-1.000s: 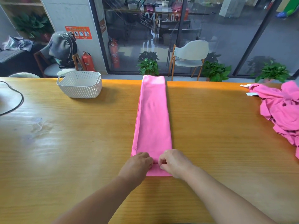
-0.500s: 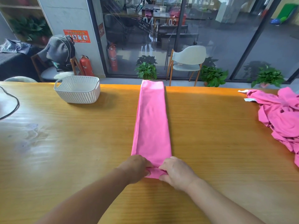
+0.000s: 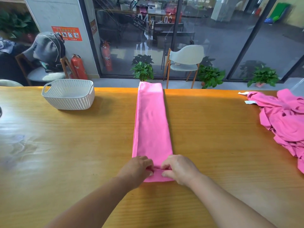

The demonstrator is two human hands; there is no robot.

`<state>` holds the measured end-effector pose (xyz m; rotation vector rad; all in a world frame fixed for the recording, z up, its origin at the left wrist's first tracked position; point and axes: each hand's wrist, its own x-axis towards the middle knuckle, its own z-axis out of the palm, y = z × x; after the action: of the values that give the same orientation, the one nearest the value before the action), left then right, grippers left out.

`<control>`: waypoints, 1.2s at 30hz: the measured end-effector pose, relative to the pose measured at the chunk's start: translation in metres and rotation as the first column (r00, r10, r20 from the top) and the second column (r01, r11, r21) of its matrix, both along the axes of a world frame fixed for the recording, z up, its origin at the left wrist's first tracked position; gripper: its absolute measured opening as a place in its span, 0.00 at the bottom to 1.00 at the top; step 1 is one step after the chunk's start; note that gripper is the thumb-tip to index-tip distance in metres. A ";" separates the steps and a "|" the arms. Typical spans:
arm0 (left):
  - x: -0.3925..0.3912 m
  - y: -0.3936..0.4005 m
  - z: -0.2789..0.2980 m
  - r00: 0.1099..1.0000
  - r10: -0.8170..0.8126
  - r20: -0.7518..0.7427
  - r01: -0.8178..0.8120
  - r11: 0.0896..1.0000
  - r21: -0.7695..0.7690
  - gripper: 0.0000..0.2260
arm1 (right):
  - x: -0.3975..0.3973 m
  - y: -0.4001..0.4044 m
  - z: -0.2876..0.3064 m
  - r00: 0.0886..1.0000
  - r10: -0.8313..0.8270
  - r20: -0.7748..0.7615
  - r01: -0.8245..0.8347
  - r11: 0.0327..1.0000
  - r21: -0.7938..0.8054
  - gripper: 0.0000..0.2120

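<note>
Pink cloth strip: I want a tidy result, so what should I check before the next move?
1. Grip: left hand and right hand both pinch the turned-over near end: ok.
2. The pink cloth lies flat and straight on the table: ok.
3. Turned-over edge even across the width: hands cover its corners, cannot tell.
4. Way ahead free: basket and pink pile lie off to the sides: ok.
5. Far end fully on the table: it reaches the far edge, cannot tell.
</note>
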<state>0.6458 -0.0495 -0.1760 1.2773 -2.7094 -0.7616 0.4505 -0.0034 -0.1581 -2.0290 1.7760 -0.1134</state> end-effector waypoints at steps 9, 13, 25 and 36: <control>0.005 0.001 -0.006 0.963 -0.156 0.222 0.197 0.964 -0.176 0.17 | 0.003 0.002 -0.005 0.976 -0.184 0.118 0.193 0.979 -0.069 0.06; -0.002 -0.010 0.003 0.959 -0.159 0.234 0.178 0.982 -0.061 0.11 | 0.007 0.007 -0.010 0.994 -0.077 0.072 0.086 0.987 -0.133 0.14; -0.004 -0.050 0.003 0.999 -0.008 0.043 -0.005 0.955 0.298 0.09 | 0.005 -0.026 0.006 0.980 -0.070 -0.188 0.089 0.991 0.096 0.13; -0.003 -0.027 -0.025 0.993 -0.116 0.015 0.115 0.956 -0.271 0.11 | -0.004 -0.063 0.017 0.993 -0.084 -0.085 0.105 0.953 0.284 0.05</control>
<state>0.6433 -0.0765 -0.2010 1.0657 -2.7850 -0.3772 0.4469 -0.0665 -0.1408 -1.7616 1.8142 0.1832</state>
